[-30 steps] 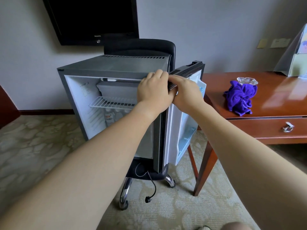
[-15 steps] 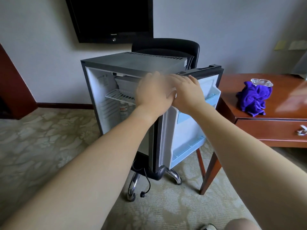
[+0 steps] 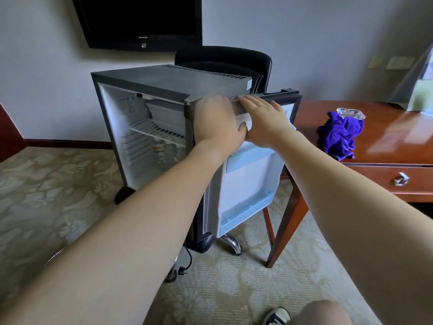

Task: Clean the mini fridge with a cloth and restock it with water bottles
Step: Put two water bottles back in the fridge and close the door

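Two bare arms are reaching forward. The left hand (image 3: 216,123) and right hand (image 3: 264,121) are resting with released, flat fingers on the open fridge door (image 3: 248,184). A bottle (image 3: 159,152) is standing inside the fridge (image 3: 168,83). A purple cloth (image 3: 338,134) is lying near the table (image 3: 398,139) front edge.

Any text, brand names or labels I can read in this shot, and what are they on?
None can be read.
TV: small logo on its lower bezel, too small to read.
Bottle inside the mini fridge: red label, blurred.
Fridge inner wall: faint printing, illegible.
Wall notes: blurred.
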### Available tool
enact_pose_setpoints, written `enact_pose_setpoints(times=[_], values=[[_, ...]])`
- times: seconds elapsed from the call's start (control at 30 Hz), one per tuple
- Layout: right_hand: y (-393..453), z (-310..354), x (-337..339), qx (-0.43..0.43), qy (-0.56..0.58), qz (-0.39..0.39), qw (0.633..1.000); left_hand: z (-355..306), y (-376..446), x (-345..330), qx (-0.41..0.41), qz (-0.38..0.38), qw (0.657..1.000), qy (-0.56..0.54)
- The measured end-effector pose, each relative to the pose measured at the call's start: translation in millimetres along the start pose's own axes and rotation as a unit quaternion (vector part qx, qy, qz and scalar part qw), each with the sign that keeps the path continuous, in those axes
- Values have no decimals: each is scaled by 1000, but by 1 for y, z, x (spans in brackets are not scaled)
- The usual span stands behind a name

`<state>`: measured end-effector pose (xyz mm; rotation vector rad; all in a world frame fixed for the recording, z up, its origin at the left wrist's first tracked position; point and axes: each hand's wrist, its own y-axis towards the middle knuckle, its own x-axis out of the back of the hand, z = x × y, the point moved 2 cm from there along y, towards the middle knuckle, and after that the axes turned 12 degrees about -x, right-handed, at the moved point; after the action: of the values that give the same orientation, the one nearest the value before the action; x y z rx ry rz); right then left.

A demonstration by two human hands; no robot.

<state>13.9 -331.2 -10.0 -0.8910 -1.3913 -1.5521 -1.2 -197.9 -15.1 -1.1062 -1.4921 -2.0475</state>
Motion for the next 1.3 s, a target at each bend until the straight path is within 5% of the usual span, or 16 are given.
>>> enact_pose_setpoints(times=[0.4,0.83,1.3], values=[[-18,10,-6,-72,98,-68,990,9,-9,-1,5,-46,998,-49],[-62,26,10,-96,-35,-133,986,13,-31,16,-4,-53,992,-113],[-82,9,19,-115,-12,-148,982,5,-37,23,-37,-70,981,-176]])
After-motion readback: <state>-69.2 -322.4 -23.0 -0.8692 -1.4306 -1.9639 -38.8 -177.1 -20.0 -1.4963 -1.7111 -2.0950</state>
